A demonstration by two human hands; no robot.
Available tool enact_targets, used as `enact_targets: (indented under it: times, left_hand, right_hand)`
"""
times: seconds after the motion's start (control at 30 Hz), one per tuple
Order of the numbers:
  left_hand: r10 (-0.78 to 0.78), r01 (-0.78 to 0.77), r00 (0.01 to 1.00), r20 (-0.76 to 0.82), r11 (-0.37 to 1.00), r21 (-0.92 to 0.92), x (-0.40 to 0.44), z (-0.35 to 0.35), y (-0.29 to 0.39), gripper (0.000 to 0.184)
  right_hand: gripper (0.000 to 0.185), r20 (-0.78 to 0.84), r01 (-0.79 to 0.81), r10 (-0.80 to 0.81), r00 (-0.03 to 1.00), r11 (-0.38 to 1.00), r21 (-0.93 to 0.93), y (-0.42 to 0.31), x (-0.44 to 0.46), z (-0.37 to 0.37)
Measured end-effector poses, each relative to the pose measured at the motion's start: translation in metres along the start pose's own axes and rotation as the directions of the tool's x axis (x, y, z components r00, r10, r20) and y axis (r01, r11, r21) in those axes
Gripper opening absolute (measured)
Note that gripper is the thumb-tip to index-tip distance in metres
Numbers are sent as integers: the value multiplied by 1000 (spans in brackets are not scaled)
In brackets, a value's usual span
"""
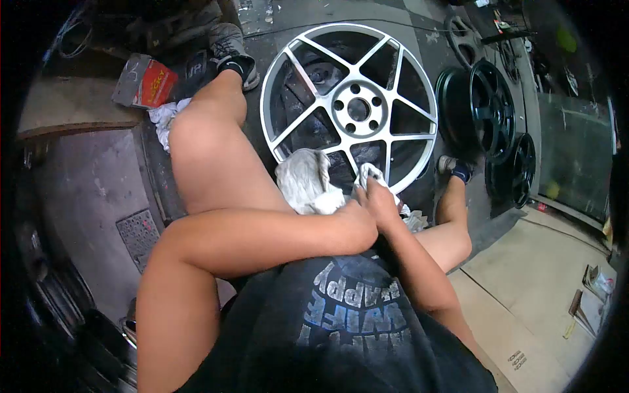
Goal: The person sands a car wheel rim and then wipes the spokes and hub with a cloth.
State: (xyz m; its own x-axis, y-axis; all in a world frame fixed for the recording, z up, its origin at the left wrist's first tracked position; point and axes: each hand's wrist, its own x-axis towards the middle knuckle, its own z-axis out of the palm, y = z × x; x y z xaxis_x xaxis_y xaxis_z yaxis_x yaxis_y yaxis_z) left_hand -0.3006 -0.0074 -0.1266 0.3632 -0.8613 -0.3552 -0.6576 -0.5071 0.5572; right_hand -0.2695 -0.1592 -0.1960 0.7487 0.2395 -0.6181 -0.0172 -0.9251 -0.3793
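Observation:
A silver alloy wheel rim (358,110) with spokes and a round hub lies face up between my legs. A whitish rag (304,180) hangs bunched over the rim's near edge, its other end (371,173) sticking up near the spokes. My right hand (380,200) is closed around that end of the rag. Beside it, almost touching, my left hand (357,219) is closed on the same rag close to my body. The left fingers are mostly hidden behind the hand and the cloth.
Dark wheel rims (493,111) stand to the right, near a glass panel (573,154). On the left are a red and grey box (147,82) and a white cloth (167,121). A cardboard sheet (524,295) covers the floor at lower right, with papers (590,298) on it.

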Motion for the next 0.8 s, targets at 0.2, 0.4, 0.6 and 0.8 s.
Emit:
enact_targets:
  times: [0.2,0.4,0.6,0.8]
  left_hand:
    - [44,-62,991,124,987,147,31,-6,16,26]
    - [-190,177,980,61,970,165,70,8,-22,28]
    - [228,-238,959,-167,970,-42,34,5,36,20]
    - [363,-506,793,-489,840,-198,33,-1,50,15]
  right_hand:
    - [54,-60,52,-58,996,994,-101,26,34,24]
    - [62,-114,67,-89,990,981,-184,-4,92,0]
    - [44,-95,376,-383,919,923,-87,55,-11,15]
    - [48,160,220,-179,971,931,-293,67,-89,-20]
